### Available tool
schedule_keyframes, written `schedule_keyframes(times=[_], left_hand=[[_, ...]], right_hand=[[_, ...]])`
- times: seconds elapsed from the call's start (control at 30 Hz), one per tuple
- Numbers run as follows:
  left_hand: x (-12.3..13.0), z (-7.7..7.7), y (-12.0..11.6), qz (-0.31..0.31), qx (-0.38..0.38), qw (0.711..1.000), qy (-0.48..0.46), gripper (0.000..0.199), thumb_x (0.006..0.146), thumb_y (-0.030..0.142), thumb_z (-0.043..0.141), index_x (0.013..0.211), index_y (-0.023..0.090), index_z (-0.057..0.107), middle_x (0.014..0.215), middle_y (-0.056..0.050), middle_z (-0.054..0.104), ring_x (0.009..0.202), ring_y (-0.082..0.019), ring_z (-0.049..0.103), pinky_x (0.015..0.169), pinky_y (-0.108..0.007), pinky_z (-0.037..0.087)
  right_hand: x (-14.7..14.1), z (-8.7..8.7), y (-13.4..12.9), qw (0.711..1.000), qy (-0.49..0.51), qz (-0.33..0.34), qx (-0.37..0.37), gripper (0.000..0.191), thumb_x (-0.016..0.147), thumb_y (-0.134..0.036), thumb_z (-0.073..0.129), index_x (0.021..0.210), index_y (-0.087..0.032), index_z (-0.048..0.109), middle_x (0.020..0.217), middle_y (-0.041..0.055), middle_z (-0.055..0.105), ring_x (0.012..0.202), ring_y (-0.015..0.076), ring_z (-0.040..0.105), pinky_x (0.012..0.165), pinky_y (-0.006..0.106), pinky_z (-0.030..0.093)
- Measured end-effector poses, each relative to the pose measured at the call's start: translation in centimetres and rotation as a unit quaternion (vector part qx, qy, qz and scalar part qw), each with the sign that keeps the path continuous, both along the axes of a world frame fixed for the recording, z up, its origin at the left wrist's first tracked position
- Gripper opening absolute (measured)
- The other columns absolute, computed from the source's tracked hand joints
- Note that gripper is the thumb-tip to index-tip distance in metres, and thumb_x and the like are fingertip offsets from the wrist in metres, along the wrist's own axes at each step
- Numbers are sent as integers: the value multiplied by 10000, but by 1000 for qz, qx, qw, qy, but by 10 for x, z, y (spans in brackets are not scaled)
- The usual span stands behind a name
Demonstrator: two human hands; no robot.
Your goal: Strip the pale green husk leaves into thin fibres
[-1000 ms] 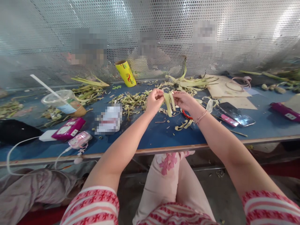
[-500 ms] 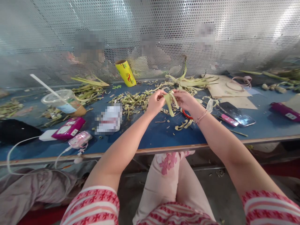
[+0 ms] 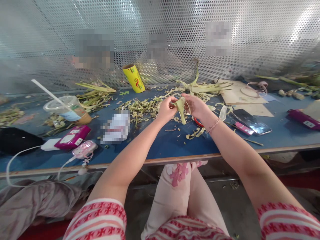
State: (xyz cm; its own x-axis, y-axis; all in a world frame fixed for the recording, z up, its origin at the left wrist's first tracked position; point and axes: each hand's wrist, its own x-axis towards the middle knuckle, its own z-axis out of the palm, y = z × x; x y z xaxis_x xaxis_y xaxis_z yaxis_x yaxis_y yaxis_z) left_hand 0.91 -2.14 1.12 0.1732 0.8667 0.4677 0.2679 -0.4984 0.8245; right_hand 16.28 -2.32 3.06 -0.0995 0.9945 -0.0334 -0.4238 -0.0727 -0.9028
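Note:
Above the blue table, both my hands hold a pale green plant strip (image 3: 181, 113) that hangs down between them. My left hand (image 3: 166, 108) pinches its left side with thumb and fingers. From the right, my right hand (image 3: 196, 106) grips the upper end, its fingertips partly hidden behind the strip. Just under my right hand a red curved handle (image 3: 198, 122) shows, the rest of it covered. Loose curled peelings (image 3: 196, 133) lie in front of that hand. A heap of shredded green pieces (image 3: 140, 110) spreads behind and left of my left hand.
Long leafy stalks (image 3: 203, 87) lie behind my hands, against a perforated metal wall (image 3: 185, 40). Leftward stand a yellow tube (image 3: 134, 78) and a plastic cup with a straw (image 3: 71, 110). A purple device (image 3: 72, 137) is near the front edge. To the right lies a phone (image 3: 251, 121).
My right hand has turned slightly around the top of the strip. The strip has twisted and bunched up, looking narrower at its lower end. The things on the table stay in place.

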Motion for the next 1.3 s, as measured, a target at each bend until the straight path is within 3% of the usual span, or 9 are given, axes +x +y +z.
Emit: schedule_keyframes(times=[0.1,0.17,0.37,0.53,0.7,0.87,1.0,1.13,1.3], left_hand=[[-1,0,0,2,-2,1000,18,201,717,128,656,882,209,574,884,-10,642,596,-86,532,574,-237,426],[-2,0,1,-1,10,999,36,241,695,112,651,904,210,581,916,-16,643,609,-93,529,592,-247,438],[-5,1,-3,46,127,988,75,294,699,84,603,952,233,600,1078,-64,625,1045,-230,573,924,-383,478],[-3,0,-3,57,176,977,105,250,708,125,685,915,224,588,1010,-70,598,1054,-249,563,990,-420,451],[-1,-4,3,65,144,983,91,290,692,62,683,908,231,590,1012,-53,594,1046,-230,568,924,-377,490],[-2,-3,3,60,152,983,82,135,785,126,676,872,223,643,984,-61,607,1024,-223,588,876,-343,495],[-1,-1,4,81,135,986,54,94,849,147,615,779,207,634,880,-48,623,891,-192,602,824,-315,486],[1,2,6,106,50,993,-35,142,872,159,593,734,195,593,767,-20,644,725,-157,589,753,-297,474],[2,2,9,90,-46,983,-151,196,892,153,570,700,191,568,710,-3,635,679,-129,588,716,-267,466]], right_hand=[[1,-3,0,1000,4,-13,10,56,843,-158,656,884,-195,662,668,-46,654,576,74,600,532,189,474],[0,-5,0,1000,12,-21,15,89,800,-154,717,852,-194,657,673,-53,652,581,68,608,561,190,492],[-4,-2,-7,999,-5,-47,6,168,749,-169,778,842,-202,642,654,-59,659,538,74,594,517,204,468],[-7,0,-8,999,11,-41,-3,168,744,-82,741,851,-178,655,597,-73,634,516,59,574,503,179,449],[-6,-2,-5,1000,22,-16,-4,186,746,-15,696,850,-163,655,612,-47,661,524,58,598,524,162,470],[-8,1,-8,1000,12,-8,-2,232,726,47,644,831,-159,628,634,-42,660,541,65,611,565,173,506],[-9,1,-10,1000,-13,-6,13,217,719,16,669,843,-159,641,650,-47,640,562,55,588,597,176,510],[-9,-2,-10,998,-32,-6,46,226,674,-42,727,842,-174,655,695,-50,624,634,61,592,641,193,497],[-11,-6,-5,993,-84,-30,78,245,656,-87,688,883,-177,668,761,-26,644,692,83,571,611,211,420]])
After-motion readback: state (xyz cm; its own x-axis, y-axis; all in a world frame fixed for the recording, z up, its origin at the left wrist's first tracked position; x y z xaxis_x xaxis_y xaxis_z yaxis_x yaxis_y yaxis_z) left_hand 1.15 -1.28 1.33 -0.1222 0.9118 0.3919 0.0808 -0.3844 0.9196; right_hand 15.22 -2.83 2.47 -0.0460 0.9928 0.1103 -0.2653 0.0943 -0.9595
